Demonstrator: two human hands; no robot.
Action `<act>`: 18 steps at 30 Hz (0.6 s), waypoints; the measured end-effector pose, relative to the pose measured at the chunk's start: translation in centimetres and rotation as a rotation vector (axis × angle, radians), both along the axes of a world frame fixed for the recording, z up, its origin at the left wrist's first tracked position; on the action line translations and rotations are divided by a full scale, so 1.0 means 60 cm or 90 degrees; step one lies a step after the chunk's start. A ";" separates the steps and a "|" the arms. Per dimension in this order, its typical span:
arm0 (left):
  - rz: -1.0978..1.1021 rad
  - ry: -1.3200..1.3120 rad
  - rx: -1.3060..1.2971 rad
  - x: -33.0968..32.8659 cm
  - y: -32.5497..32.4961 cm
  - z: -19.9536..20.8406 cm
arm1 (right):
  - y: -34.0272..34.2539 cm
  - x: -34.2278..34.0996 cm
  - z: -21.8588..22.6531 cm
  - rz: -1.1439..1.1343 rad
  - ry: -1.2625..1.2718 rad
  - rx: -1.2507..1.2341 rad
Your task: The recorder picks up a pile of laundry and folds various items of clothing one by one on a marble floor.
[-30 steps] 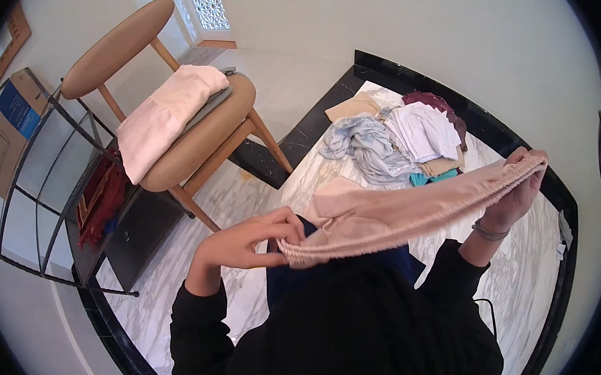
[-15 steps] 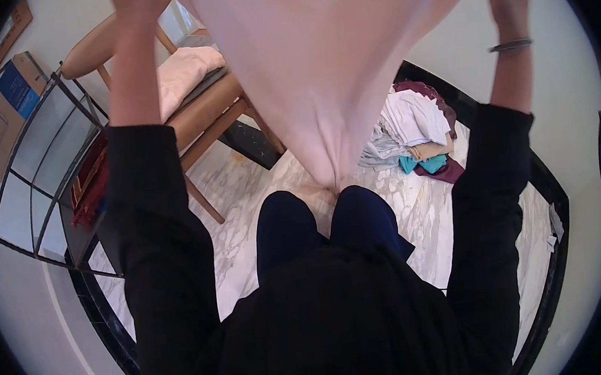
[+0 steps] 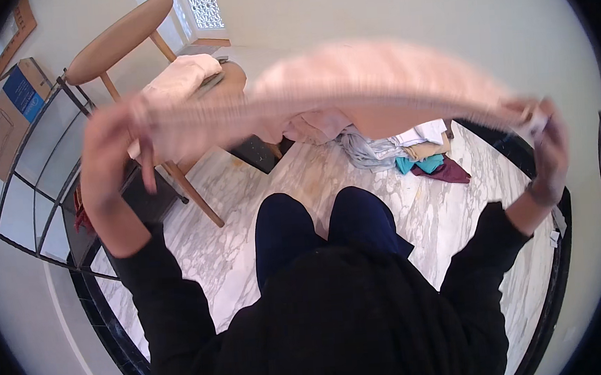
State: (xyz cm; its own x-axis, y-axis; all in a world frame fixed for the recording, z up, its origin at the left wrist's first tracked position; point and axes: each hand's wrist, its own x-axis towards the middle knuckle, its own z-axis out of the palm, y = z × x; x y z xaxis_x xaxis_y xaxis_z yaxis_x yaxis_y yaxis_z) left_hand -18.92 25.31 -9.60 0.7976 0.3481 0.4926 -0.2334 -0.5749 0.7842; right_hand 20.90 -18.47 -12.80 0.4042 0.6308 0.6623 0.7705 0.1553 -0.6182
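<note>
A pale pink cloth (image 3: 376,77) stretches between my two raised hands, its far part billowing up and blurred by motion. What kind of cloth it is, I cannot make out. My left hand (image 3: 112,141) grips the cloth's left end, in front of the chair, with one finger pointing down. At the other end, my right hand (image 3: 547,128) is closed on a corner near the right wall. The taut near edge runs almost straight from hand to hand, and the cloth partly hides the clothes pile behind it.
Beyond my knees, a heap of clothes (image 3: 420,148) lies on the marble floor. To the left stands a wooden chair (image 3: 123,39) with a folded pale pink cloth (image 3: 185,77) on its seat. Nearer are a black metal rack (image 3: 33,206) and a cardboard box (image 3: 7,131).
Both hands have come down and spread farther apart. The cloth, which hung down toward my knees, now billows outward, uncovering the wall, chair back and window.
</note>
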 end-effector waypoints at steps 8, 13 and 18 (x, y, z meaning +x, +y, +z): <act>-0.771 0.213 0.352 -0.049 -0.078 -0.005 | -0.059 -0.059 -0.046 0.609 -0.111 -0.212; -0.535 0.323 0.346 -0.025 -0.026 -0.036 | 0.002 -0.056 -0.101 0.289 -0.295 0.037; 0.117 0.193 0.004 0.184 0.104 -0.113 | 0.174 0.105 -0.096 0.172 0.200 -0.324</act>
State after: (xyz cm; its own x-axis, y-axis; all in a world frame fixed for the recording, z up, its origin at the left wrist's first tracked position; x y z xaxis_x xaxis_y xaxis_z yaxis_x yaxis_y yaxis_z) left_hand -7.86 31.57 -16.35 0.8321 0.4975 0.2452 0.1175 -0.5902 0.7986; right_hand 27.21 -8.05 -18.56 0.3132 0.9406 0.1312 0.5163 -0.0527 -0.8548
